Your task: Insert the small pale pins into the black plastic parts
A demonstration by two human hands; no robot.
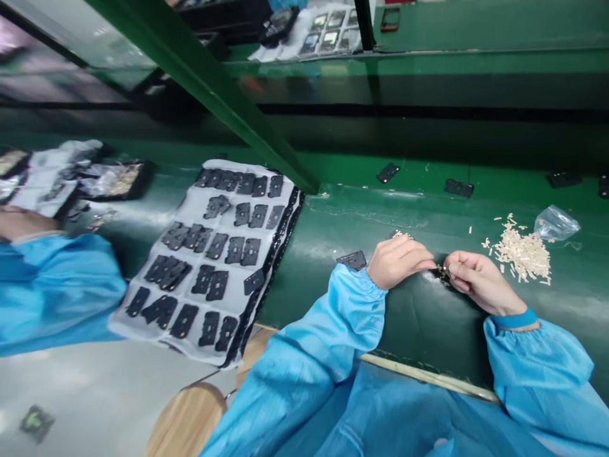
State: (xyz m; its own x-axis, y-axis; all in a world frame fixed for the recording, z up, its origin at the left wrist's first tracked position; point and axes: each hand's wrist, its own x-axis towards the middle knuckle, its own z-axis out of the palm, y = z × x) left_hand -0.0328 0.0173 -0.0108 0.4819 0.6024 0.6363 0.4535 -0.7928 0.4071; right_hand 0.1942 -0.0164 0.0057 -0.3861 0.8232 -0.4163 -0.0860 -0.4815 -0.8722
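Note:
Both hands meet low over the green bench [323,235]. My left hand [400,259] is closed, fingers together and pointing right; whatever it grips is hidden. Facing it, my right hand [480,279] pinches something small and dark at the fingertips, too small to name. Small metallic bits show between and just below the fingertips. A black plastic part [352,260] lies beside my left wrist. Some small pale pieces [399,235] show just behind my left hand. To the right of my right hand is a heap of small cream-coloured pieces [523,254].
A white-lined tray [197,270] with several black parts stands to the left. Loose black parts [459,187] lie at the back, and a clear plastic bag [556,223] by the heap. A green post [214,95] slants overhead. Another person's blue sleeve [57,285] is far left.

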